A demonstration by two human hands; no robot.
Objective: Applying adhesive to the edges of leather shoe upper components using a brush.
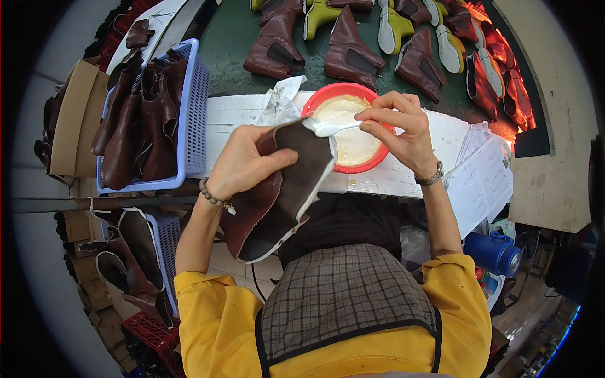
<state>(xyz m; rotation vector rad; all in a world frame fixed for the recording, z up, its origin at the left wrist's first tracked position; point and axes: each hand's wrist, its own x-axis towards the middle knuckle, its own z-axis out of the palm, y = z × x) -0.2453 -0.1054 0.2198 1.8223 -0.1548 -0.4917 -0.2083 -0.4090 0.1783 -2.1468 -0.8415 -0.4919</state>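
At the left, brown boots are packed upright in a blue basket, set beside the white ledge, probably so that they can be reached easily; next, the boot upper is held by the left hand — thumb pressed on the dark lining, fingers mostly hidden behind — and is tilted so that its pale edge is turned toward the right, seemingly to be laid open to the white tool; beyond that edge, a red bowl of cream-coloured paste is placed on the ledge, close by, presumably so that little reach is needed; the white tool is pinched by the right hand between thumb and fingertips, a light grip apparently chosen for fine control, its tip brought to the upper's rim; farther right, written sheets are hung over the ledge's end, and a blue flask is set below.
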